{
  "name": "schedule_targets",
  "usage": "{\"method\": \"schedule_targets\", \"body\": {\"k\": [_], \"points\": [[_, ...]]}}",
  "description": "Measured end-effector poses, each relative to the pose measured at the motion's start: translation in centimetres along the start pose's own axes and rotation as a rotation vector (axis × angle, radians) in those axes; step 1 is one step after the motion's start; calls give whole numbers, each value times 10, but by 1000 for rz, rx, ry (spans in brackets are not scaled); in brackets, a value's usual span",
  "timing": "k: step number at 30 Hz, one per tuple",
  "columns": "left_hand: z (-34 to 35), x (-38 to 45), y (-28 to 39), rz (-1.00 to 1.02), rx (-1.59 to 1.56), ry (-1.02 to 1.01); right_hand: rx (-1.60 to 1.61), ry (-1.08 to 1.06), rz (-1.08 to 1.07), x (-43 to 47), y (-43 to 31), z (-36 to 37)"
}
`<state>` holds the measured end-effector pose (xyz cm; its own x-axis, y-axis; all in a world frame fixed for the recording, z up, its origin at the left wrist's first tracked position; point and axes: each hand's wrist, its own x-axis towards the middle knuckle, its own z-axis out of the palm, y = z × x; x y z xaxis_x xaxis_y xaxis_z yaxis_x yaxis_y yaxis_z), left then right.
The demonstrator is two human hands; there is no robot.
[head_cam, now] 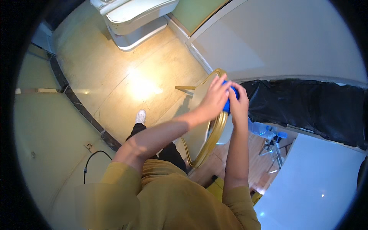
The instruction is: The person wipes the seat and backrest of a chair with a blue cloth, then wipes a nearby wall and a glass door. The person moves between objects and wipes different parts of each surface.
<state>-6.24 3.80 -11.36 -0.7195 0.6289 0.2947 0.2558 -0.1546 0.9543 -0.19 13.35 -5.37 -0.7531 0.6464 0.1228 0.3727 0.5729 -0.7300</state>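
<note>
Both hands meet at the upper edge of a gold-framed chair (pixel 214 138) with pale panels. A bright blue object (pixel 226 107), mostly covered by fingers, sits between them against the gold frame; I cannot tell whether it is a cloth or a roll. My left hand (pixel 214 96) reaches across from the left, its fingers over the blue object's upper part. On the other side, my right hand (pixel 240 99) curls its fingers and thumb around it. One leg of the chair (pixel 185 88) juts out to the left above the floor.
A white cabinet-like unit (pixel 138 34) stands at the top by a pale wall (pixel 273 37). Black plastic sheeting (pixel 304 112) hangs at right, above a white tabletop (pixel 310 187). Clear bottles (pixel 261 129) and a metal stand (pixel 277 152) are nearby. A black cable (pixel 93 158) loops at left.
</note>
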Motion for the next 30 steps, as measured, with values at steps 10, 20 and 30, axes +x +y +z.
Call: {"method": "schedule_targets", "body": {"k": [10,20,30], "points": [[-2,-4,0,-15,-278,20,-316,-43,-60,-13,-20,-4],[12,44,-61,-165,-403,66,-701,-121,-286,62,-10,30],[18,-100,-25,-136,-342,-2,-1245,-579,-516,-48,-87,25]]}}
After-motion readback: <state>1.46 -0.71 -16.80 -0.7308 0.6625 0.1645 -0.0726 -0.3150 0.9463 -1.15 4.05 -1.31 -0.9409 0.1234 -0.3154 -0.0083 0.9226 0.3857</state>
